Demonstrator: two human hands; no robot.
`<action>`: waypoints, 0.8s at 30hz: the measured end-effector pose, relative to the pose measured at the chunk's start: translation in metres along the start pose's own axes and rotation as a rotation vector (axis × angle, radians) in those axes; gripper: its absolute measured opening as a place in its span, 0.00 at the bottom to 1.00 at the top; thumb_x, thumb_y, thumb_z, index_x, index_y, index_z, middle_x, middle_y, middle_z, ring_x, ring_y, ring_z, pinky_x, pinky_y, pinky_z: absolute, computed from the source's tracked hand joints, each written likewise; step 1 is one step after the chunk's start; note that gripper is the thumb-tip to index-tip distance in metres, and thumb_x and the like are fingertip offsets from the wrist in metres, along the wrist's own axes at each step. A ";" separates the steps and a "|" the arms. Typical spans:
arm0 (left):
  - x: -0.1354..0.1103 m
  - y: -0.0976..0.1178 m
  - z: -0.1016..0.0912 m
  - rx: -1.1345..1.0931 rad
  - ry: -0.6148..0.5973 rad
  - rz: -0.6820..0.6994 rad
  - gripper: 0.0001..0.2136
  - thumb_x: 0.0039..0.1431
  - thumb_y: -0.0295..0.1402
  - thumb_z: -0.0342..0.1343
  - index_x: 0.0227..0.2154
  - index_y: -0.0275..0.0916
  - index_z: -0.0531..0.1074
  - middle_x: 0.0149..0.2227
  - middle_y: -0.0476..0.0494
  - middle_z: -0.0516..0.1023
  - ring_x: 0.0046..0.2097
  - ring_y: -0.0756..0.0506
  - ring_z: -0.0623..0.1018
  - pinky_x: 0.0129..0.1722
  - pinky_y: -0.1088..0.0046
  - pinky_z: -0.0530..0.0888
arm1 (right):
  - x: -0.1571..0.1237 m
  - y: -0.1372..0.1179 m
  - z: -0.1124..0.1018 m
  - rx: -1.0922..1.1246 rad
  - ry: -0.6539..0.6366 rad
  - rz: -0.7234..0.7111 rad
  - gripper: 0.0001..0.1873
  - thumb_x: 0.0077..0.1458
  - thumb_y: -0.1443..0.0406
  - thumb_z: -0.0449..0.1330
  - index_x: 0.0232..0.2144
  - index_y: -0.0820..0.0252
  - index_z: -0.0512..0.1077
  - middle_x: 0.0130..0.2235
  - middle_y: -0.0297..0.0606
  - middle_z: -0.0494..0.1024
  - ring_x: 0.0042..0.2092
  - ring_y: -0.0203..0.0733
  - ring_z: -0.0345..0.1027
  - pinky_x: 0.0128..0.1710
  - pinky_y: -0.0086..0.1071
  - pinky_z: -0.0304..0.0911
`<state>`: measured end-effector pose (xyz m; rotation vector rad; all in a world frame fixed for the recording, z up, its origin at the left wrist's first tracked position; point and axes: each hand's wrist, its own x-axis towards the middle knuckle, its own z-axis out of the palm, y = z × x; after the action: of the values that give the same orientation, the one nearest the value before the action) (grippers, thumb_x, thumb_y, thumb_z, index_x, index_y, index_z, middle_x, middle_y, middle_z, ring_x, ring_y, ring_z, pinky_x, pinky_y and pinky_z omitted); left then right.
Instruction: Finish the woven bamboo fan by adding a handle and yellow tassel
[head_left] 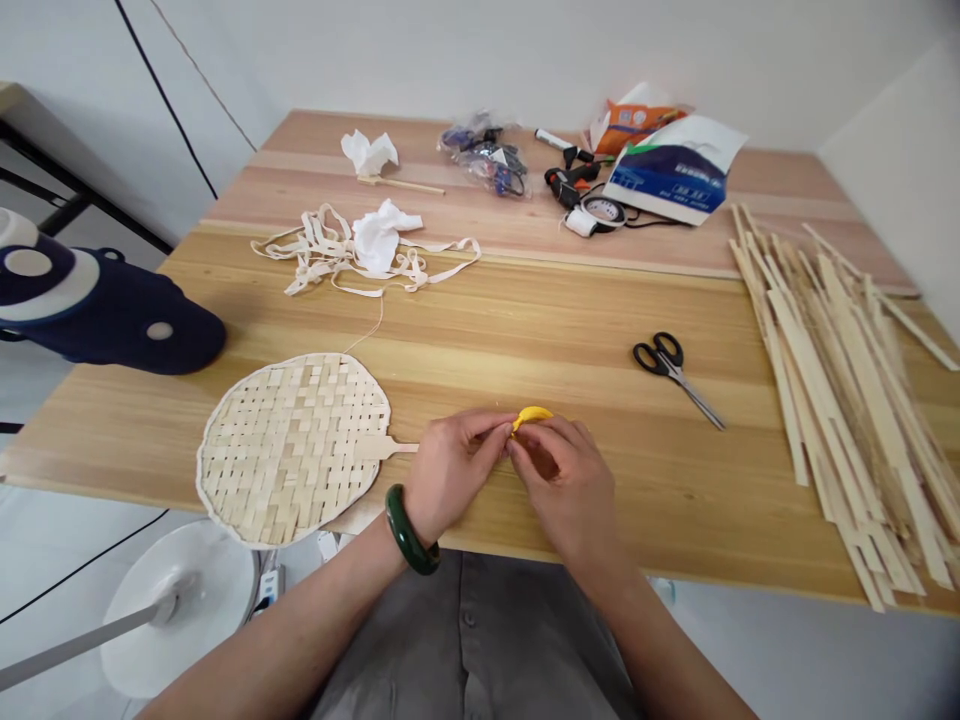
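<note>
A small curved yellow piece (531,418) sits between my hands above the table, its lower part hidden by my fingers. I cannot tell its material. My left hand (454,465) pinches its left end, and my right hand (562,490) holds it from the right. Just left of my left hand lies a round woven bamboo fan (292,450) with a pale trimmed edge. Its flat handle (382,448) points toward my left hand without touching it. A green bangle (411,530) circles my left wrist.
Black-handled scissors (671,370) lie right of my hands, beside a large pile of bamboo strips (840,400). At the back are tangled pale strips (322,255), tissues (379,235), a glue gun (570,185) and plastic packets (484,155). A dark blue object (97,315) overhangs the left table edge.
</note>
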<state>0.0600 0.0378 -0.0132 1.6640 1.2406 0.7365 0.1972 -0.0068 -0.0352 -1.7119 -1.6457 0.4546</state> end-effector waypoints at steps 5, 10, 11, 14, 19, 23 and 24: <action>-0.001 0.000 -0.001 0.045 -0.058 0.103 0.13 0.60 0.25 0.55 0.45 0.41 0.78 0.42 0.46 0.83 0.42 0.47 0.81 0.43 0.73 0.76 | 0.000 0.004 0.003 0.053 0.047 0.104 0.06 0.58 0.65 0.57 0.32 0.56 0.75 0.36 0.40 0.78 0.40 0.46 0.70 0.40 0.39 0.65; 0.001 -0.010 0.004 0.137 0.054 0.208 0.10 0.59 0.23 0.55 0.40 0.38 0.79 0.39 0.44 0.82 0.40 0.48 0.80 0.43 0.73 0.75 | -0.002 0.009 -0.002 0.005 -0.089 0.114 0.06 0.56 0.66 0.57 0.32 0.57 0.75 0.33 0.38 0.76 0.34 0.43 0.69 0.32 0.35 0.63; 0.002 -0.012 0.006 0.139 0.084 0.222 0.10 0.60 0.23 0.55 0.39 0.38 0.79 0.39 0.44 0.82 0.40 0.48 0.80 0.43 0.73 0.75 | -0.004 0.010 -0.003 0.027 -0.112 0.094 0.06 0.56 0.66 0.57 0.33 0.57 0.75 0.32 0.37 0.75 0.33 0.42 0.69 0.31 0.34 0.62; 0.005 -0.020 0.009 0.151 0.141 0.235 0.09 0.60 0.23 0.56 0.37 0.38 0.79 0.38 0.44 0.82 0.40 0.48 0.80 0.42 0.74 0.76 | -0.008 0.015 -0.008 0.147 -0.094 0.009 0.07 0.58 0.67 0.57 0.35 0.57 0.76 0.34 0.36 0.75 0.30 0.37 0.67 0.29 0.31 0.62; 0.007 -0.026 0.011 0.219 0.179 0.265 0.10 0.59 0.21 0.55 0.38 0.38 0.79 0.38 0.44 0.81 0.40 0.47 0.80 0.42 0.73 0.76 | -0.013 0.017 -0.016 0.529 -0.103 0.146 0.03 0.57 0.65 0.59 0.33 0.57 0.72 0.31 0.33 0.71 0.26 0.32 0.62 0.23 0.27 0.59; 0.006 -0.028 0.012 0.261 0.176 0.330 0.10 0.60 0.22 0.54 0.41 0.36 0.78 0.40 0.41 0.81 0.41 0.47 0.80 0.43 0.71 0.77 | -0.013 0.015 -0.018 0.958 -0.238 0.469 0.09 0.57 0.59 0.62 0.32 0.57 0.69 0.22 0.26 0.64 0.20 0.29 0.54 0.17 0.23 0.53; 0.005 -0.029 0.012 0.276 0.178 0.351 0.11 0.61 0.22 0.53 0.41 0.36 0.78 0.40 0.41 0.81 0.42 0.46 0.80 0.43 0.71 0.77 | -0.012 0.014 -0.018 1.001 -0.219 0.477 0.10 0.58 0.58 0.61 0.32 0.58 0.70 0.22 0.27 0.66 0.21 0.29 0.56 0.17 0.23 0.54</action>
<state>0.0599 0.0414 -0.0448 2.1144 1.2282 0.9768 0.2185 -0.0217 -0.0353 -1.2459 -0.8222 1.4446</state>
